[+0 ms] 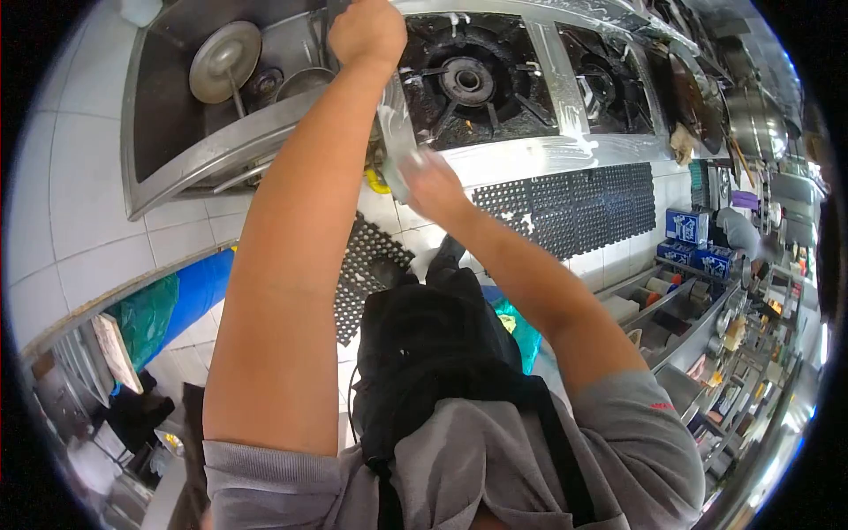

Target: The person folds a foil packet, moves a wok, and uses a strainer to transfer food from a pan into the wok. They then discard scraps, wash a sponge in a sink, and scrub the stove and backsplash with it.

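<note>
My left hand (pixel 367 34) is closed in a fist at the top, over the strip between the sink and the gas stove. What its fingers grip, if anything, is hidden. Lower down, my right hand (pixel 430 184) is blurred by motion at the stove's front left corner. A pale greenish pad (pixel 395 183) shows at its fingers, against the metal side panel (pixel 397 132). White suds streak the stove's steel front edge (pixel 530 159). Beside the panel sits a black burner (pixel 467 81) with a grate around it. Something yellow (pixel 377 182) lies just left of the pad.
At left, the steel sink (pixel 212 159) holds a round metal lid (pixel 226 62) and a metal bowl (pixel 305 82). A second burner (pixel 598 86) is farther right. Black perforated mats (pixel 574 208) cover part of the tiled floor. Blue boxes (pixel 686 226) stand at right beside a cluttered steel counter.
</note>
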Demonstrator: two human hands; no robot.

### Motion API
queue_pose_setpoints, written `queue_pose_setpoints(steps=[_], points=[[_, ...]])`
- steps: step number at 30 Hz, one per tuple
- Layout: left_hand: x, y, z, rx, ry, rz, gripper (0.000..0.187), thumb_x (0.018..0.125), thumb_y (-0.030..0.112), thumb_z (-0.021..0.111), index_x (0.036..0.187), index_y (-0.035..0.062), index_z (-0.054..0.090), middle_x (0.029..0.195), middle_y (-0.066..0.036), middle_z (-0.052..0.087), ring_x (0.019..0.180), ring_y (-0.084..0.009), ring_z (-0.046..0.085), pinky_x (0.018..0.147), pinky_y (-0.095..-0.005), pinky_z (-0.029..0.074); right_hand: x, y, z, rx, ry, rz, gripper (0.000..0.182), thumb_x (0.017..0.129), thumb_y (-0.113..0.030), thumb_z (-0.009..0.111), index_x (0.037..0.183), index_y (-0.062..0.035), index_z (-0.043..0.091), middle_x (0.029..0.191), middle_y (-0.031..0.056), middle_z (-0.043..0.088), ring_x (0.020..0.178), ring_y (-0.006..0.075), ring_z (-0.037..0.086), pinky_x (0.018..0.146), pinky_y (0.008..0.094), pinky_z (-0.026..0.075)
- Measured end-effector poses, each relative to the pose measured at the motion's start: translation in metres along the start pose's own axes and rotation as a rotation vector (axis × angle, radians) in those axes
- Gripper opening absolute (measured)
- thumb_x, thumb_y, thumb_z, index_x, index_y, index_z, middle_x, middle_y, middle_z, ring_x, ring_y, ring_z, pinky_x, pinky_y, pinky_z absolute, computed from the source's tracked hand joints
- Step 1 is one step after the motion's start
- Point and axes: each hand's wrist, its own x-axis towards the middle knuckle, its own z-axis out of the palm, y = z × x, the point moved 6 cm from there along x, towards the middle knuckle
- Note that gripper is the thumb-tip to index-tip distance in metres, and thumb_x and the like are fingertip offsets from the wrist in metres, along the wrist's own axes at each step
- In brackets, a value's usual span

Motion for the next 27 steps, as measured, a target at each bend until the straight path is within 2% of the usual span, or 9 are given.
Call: queue_pose_setpoints(steps=[2, 5, 9, 10, 11, 12, 16, 21, 27], points=[[-0.001, -0.001, 0.001, 0.018, -0.025, -0.014, 0.026, 0.087, 0.012, 0.046, 0.099, -0.0049, 0.062, 0.091, -0.026, 0.070, 0.089, -0.0417, 0.069, 0.080, -0.0497, 0.054, -0.068, 0.028, -0.022, 0.219, 0.058, 0.181, 0.029, 0.073, -0.006, 0.066, 0.102, -0.0065, 0.067, 0.113, 0.0161, 0.064, 0.097, 0.0324, 0.065, 0.090, 0.0464, 0.052], [0.001, -0.005, 0.009, -0.002, 0.005, -0.005, 0.026, 0.087, 0.012, 0.047, 0.100, -0.0052, 0.062, 0.092, -0.027, 0.070, 0.090, -0.0419, 0.068, 0.081, -0.0498, 0.054, -0.109, 0.093, -0.044, -0.050, 0.033, 0.463, 0.034, 0.072, -0.002, 0.066, 0.106, -0.0038, 0.067, 0.117, 0.0161, 0.064, 0.101, 0.0340, 0.065, 0.095, 0.0487, 0.049], [0.001, -0.004, 0.007, 0.013, -0.021, -0.015, 0.026, 0.087, 0.013, 0.048, 0.102, -0.0049, 0.061, 0.092, -0.027, 0.070, 0.091, -0.0421, 0.068, 0.082, -0.0499, 0.054, -0.074, 0.120, -0.060, -0.010, -0.137, 0.843, 0.037, 0.072, -0.012, 0.074, 0.108, -0.0078, 0.069, 0.093, 0.0144, 0.070, 0.081, 0.0310, 0.068, 0.102, 0.0460, 0.044], [0.001, -0.003, 0.008, 0.074, -0.055, -0.004, 0.028, 0.085, 0.015, 0.053, 0.103, -0.0052, 0.060, 0.095, -0.027, 0.070, 0.093, -0.0421, 0.068, 0.083, -0.0493, 0.054, -0.069, 0.107, -0.036, 0.236, -0.097, 0.756, 0.034, 0.071, -0.012, 0.075, 0.104, -0.0050, 0.069, 0.098, 0.0167, 0.069, 0.090, 0.0308, 0.066, 0.103, 0.0442, 0.044], [0.002, -0.003, 0.009, 0.138, -0.091, 0.002, 0.032, 0.082, 0.017, 0.058, 0.105, -0.0055, 0.060, 0.098, -0.027, 0.070, 0.094, -0.0420, 0.069, 0.083, -0.0488, 0.054, -0.072, 0.089, -0.005, -0.115, 0.005, 0.479, 0.026, 0.070, -0.010, 0.074, 0.095, -0.0033, 0.068, 0.102, 0.0183, 0.067, 0.104, 0.0311, 0.062, 0.103, 0.0412, 0.043], [0.003, -0.005, 0.008, 0.142, -0.088, 0.000, 0.032, 0.082, 0.017, 0.058, 0.105, -0.0055, 0.060, 0.098, -0.027, 0.070, 0.094, -0.0420, 0.069, 0.083, -0.0488, 0.054, -0.050, 0.075, -0.013, -0.053, -0.003, 0.456, 0.023, 0.069, -0.008, 0.073, 0.091, -0.0033, 0.067, 0.105, 0.0184, 0.066, 0.106, 0.0317, 0.060, 0.100, 0.0410, 0.044], [-0.001, -0.001, 0.007, 0.132, -0.108, 0.011, 0.033, 0.082, 0.019, 0.059, 0.105, -0.0046, 0.060, 0.097, -0.027, 0.069, 0.094, -0.0422, 0.068, 0.083, -0.0490, 0.054, 0.002, 0.130, -0.025, -0.094, -0.048, 0.590, 0.026, 0.066, -0.009, 0.068, 0.091, -0.0032, 0.065, 0.099, 0.0157, 0.064, 0.094, 0.0311, 0.059, 0.083, 0.0429, 0.046], [0.004, -0.004, 0.008, 0.131, -0.117, -0.024, 0.033, 0.082, 0.021, 0.060, 0.103, -0.0036, 0.061, 0.096, -0.027, 0.069, 0.093, -0.0427, 0.068, 0.082, -0.0486, 0.054, -0.042, 0.076, -0.016, -0.108, 0.090, 0.444, 0.048, 0.067, -0.011, 0.069, 0.113, 0.0027, 0.063, 0.103, 0.0210, 0.064, 0.094, 0.0341, 0.061, 0.081, 0.0442, 0.049], [0.002, -0.006, 0.010, 0.149, -0.159, -0.005, 0.032, 0.082, 0.020, 0.060, 0.103, -0.0041, 0.059, 0.093, -0.029, 0.069, 0.089, -0.0451, 0.068, 0.080, -0.0498, 0.054, -0.018, 0.117, -0.034, -0.025, -0.003, 0.545, 0.031, 0.071, -0.012, 0.067, 0.100, -0.0010, 0.064, 0.102, 0.0160, 0.062, 0.099, 0.0326, 0.057, 0.078, 0.0439, 0.049]])
